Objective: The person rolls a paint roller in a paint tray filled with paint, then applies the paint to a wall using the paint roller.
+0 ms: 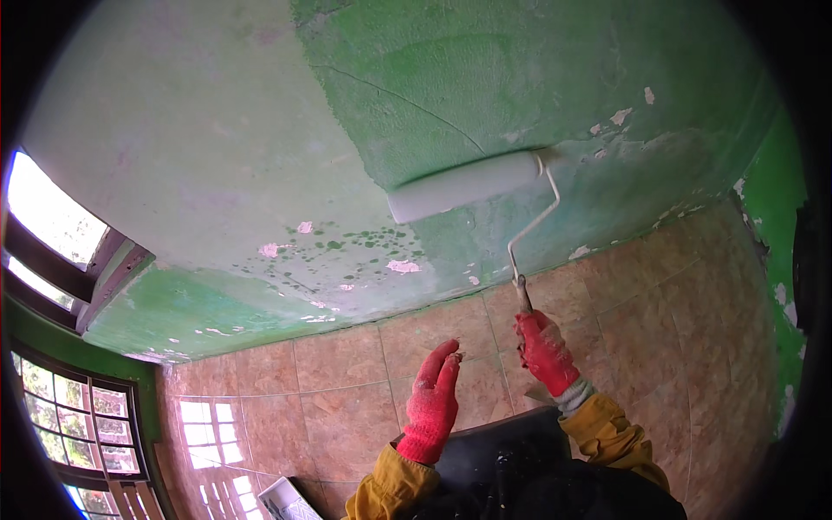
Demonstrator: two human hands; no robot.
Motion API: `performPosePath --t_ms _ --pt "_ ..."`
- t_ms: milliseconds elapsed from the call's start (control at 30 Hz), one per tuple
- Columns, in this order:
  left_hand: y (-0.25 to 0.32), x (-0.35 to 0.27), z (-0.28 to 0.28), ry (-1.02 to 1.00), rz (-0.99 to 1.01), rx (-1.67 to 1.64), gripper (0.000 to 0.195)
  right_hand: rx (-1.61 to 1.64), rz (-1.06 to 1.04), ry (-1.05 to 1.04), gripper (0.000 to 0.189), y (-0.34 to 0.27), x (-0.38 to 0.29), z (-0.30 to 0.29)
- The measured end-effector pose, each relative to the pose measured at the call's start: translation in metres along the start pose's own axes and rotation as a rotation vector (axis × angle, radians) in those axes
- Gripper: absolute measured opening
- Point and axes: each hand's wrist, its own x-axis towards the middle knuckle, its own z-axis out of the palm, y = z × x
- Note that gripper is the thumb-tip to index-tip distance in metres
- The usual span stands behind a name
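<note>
A paint roller (pixel 465 185) with a white sleeve and bent wire frame rests against the green wall (pixel 429 97). My right hand (pixel 549 351), in a red glove, is closed around the roller's handle (pixel 523 296) below the frame. My left hand (pixel 434 400), also gloved in red, is raised to the left of the handle with its fingers extended, holding nothing. The roller lies along the lower edge of a darker green area of wall. Paler paint covers the wall to its left, with dark spots and chipped patches beneath.
A white paint tray (pixel 289 499) sits on the tiled floor (pixel 344 416) at the lower left. Windows (pixel 81 416) with dark frames stand at the far left. Another green wall (pixel 783 260) with peeling paint rises at the right.
</note>
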Motion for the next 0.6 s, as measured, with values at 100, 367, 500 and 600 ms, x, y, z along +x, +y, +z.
performPosePath --t_ms 100,367,500,600 --pt "0.004 -0.002 -0.002 0.015 -0.002 -0.018 0.034 -0.026 0.026 0.012 0.028 -0.016 0.000 0.004" --pt "-0.001 0.008 -0.006 0.050 -0.068 -0.141 0.033 -0.037 0.145 -0.050 0.025 0.090 0.034 -0.004" --pt "-0.011 0.017 -0.006 0.048 -0.083 -0.048 0.034 -0.036 0.272 -0.064 0.029 0.166 0.074 -0.010" --pt "-0.017 0.024 -0.011 0.059 -0.117 -0.024 0.034 -0.334 0.208 -0.159 0.037 0.212 0.117 -0.006"
